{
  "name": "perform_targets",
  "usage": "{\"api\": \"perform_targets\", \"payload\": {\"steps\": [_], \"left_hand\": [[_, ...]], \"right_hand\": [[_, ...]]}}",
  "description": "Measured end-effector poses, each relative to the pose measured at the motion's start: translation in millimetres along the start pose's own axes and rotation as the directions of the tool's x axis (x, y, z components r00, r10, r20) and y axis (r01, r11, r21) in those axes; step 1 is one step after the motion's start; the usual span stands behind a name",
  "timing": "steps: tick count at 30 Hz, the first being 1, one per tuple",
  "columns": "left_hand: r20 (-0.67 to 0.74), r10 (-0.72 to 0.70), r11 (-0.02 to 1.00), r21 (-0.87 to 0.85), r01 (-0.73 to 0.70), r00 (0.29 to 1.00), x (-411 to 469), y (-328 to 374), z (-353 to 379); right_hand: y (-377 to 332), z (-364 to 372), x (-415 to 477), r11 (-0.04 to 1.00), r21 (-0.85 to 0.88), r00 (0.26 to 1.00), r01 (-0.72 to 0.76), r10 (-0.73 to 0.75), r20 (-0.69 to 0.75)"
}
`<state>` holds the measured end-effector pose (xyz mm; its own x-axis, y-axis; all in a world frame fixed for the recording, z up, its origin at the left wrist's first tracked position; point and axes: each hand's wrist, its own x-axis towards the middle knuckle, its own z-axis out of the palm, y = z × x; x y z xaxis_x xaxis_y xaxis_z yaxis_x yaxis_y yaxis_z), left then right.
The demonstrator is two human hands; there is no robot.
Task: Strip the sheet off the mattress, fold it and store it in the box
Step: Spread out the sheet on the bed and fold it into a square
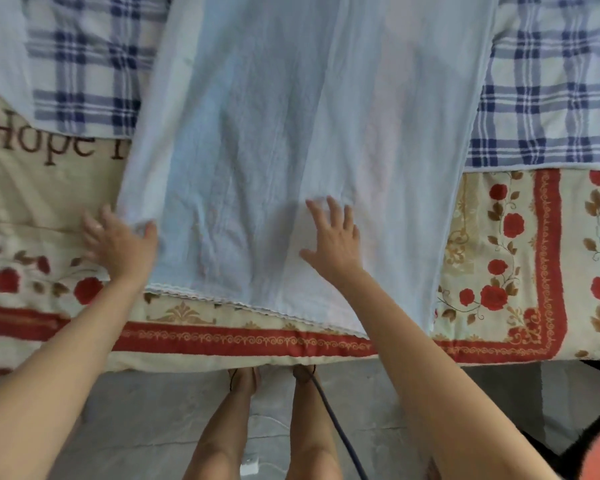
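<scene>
Your left hand point(118, 244) pinches the left edge of the pale blue, lace-trimmed sheet point(274, 133) at frame centre; your right hand point(333, 244) presses it, fingers spread flat, over the red-rose floral blanket point(499, 254)

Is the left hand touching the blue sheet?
Touching. The head view shows the left hand pinching the sheet at its edge: the thumb lies on top and the cloth bunches there.
</scene>
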<state>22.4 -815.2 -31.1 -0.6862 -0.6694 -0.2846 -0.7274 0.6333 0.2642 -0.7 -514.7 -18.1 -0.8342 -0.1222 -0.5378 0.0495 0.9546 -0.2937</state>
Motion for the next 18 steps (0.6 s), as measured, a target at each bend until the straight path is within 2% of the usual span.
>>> {"api": "perform_targets", "payload": {"steps": [1,3,5,7,9,11,14,15,16,18], "left_hand": [[0.053,-0.132,0.990,-0.048,0.135,0.990,14,-16,-7],[0.165,-0.161,0.967,-0.169,0.189,0.973,29,-44,-13],[0.187,0.010,0.971,-0.235,0.035,0.982,29,-57,-15],[0.110,0.199,0.956,-0.241,-0.168,0.974,21,-65,-19],[-0.028,0.256,0.939,-0.231,-0.256,0.966,15,-77,-24],[-0.041,0.257,0.919,-0.297,-0.258,0.965,14,-83,-20],[0.107,0.162,0.851,-0.518,-0.084,0.981,26,-92,-29],[0.182,0.135,0.839,-0.544,-0.015,0.974,29,-93,-30],[0.259,0.129,0.852,-0.522,0.027,0.957,30,-93,-30],[0.358,0.152,0.904,-0.428,0.017,0.921,34,-97,-29]], "right_hand": [[-20,0,10,0.998,-0.045,0.996,0.053,-0.050,0.080],[-49,7,25,0.988,-0.127,0.983,0.083,-0.060,0.176],[-63,13,31,0.978,-0.206,0.974,0.041,0.007,0.227],[-71,19,34,0.960,-0.281,0.961,-0.006,0.083,0.263],[-77,21,35,0.940,-0.340,0.947,-0.017,0.124,0.296],[-76,17,38,0.926,-0.377,0.936,-0.009,0.140,0.322],[-81,6,48,0.899,-0.434,0.921,0.051,0.126,0.369],[-80,1,51,0.895,-0.439,0.909,0.078,0.117,0.401],[-78,-5,55,0.896,-0.432,0.891,0.098,0.114,0.440],[-79,-16,65,0.907,-0.402,0.856,0.129,0.103,0.506]]}}
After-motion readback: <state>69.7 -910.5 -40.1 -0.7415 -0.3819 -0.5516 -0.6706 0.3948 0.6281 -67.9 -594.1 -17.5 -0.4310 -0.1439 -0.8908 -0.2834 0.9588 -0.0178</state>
